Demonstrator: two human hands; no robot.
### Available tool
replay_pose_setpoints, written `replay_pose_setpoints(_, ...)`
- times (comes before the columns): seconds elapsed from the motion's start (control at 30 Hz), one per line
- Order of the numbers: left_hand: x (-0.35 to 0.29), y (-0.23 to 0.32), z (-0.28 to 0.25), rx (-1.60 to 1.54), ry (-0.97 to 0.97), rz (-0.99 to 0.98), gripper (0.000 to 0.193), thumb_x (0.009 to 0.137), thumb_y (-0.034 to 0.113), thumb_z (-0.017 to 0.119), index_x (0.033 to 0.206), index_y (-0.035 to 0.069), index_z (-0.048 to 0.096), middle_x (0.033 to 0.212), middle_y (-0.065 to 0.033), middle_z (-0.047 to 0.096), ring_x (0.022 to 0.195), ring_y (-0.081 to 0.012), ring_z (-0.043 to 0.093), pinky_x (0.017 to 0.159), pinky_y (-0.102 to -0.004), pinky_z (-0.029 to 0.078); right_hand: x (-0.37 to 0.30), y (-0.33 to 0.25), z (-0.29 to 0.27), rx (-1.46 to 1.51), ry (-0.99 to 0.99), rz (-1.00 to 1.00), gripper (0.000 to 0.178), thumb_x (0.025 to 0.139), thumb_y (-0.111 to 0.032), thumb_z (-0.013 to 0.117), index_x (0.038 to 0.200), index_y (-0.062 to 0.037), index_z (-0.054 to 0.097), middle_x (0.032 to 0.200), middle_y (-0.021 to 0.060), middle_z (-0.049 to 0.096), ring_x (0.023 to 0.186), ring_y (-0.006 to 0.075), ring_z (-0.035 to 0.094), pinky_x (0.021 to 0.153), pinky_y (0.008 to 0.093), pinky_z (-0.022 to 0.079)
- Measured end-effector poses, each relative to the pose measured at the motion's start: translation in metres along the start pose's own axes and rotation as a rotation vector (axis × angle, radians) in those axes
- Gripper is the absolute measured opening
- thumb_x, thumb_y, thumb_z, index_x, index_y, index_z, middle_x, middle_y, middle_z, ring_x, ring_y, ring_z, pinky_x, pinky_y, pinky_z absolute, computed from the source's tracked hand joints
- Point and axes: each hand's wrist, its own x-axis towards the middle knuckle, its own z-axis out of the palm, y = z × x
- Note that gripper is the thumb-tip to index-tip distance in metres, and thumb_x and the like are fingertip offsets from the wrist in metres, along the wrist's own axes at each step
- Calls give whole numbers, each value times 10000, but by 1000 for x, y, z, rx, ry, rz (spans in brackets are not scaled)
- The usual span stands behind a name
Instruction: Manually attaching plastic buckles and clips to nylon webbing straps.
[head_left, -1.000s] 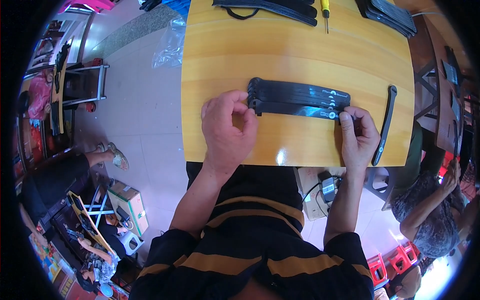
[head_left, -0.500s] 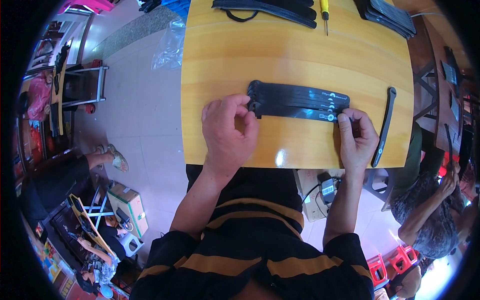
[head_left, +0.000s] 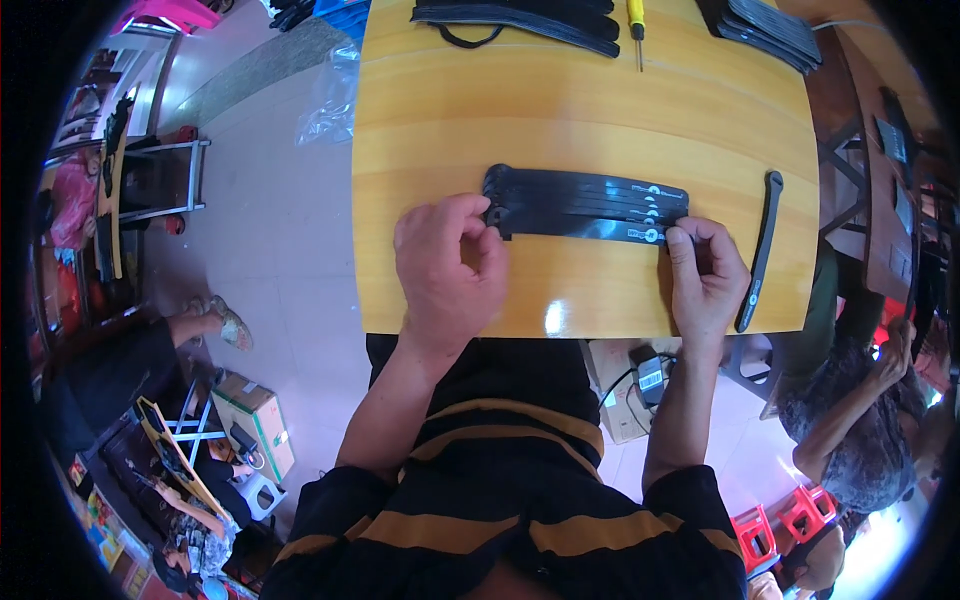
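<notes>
Several black straps [head_left: 580, 200] lie side by side, partly overlapping, near the middle of the table [head_left: 420, 120], their rounded ends to the left and their pale-printed ends to the right. The left hand [head_left: 450, 265] is at the rounded ends, thumb and forefinger curved into a narrow ring with the tips against the straps; whether it pinches one there, I cannot tell. The right hand [head_left: 708, 280] holds the printed end of the nearest strap, thumb on top and fingers bent beside it.

A single strap [head_left: 761, 250] lies apart, just beyond the right hand, lengthwise near the table's right edge. Along the far edge are a black bundle [head_left: 520, 22] with a thin loop, a yellow-handled screwdriver [head_left: 637, 25] — its shaft toward the person — and a dark stack [head_left: 765, 38] at the right corner.

Past the table, a clear bag [head_left: 330, 110] shows on the left; a black adapter [head_left: 649, 375] rests on a carton [head_left: 615, 360] below. Farther right sits a co-worker [head_left: 850, 430] — near red stools [head_left: 805, 512].
</notes>
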Motion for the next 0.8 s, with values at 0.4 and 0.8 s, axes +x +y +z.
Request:
replay_pose_setpoints(0.4,0,2,-4,37,-29,-16,352,760,-68,730,1082,58,665,820,-67,670,846,-270,647,849,-406,500,1,-1,4,-103,38,-50,151,889,-59,807,939,15,685,761,16,625,619,52,545,568,213,444)
replay_pose_setpoints(0.8,0,-1,0,21,11,36,361,768,-50,712,1093,85,636,780,-25,620,790,-260,600,833,-434,466,3,-3,4,-147,50,-36,143,881,-62,804,907,10,683,734,33,637,613,67,562,579,223,463)
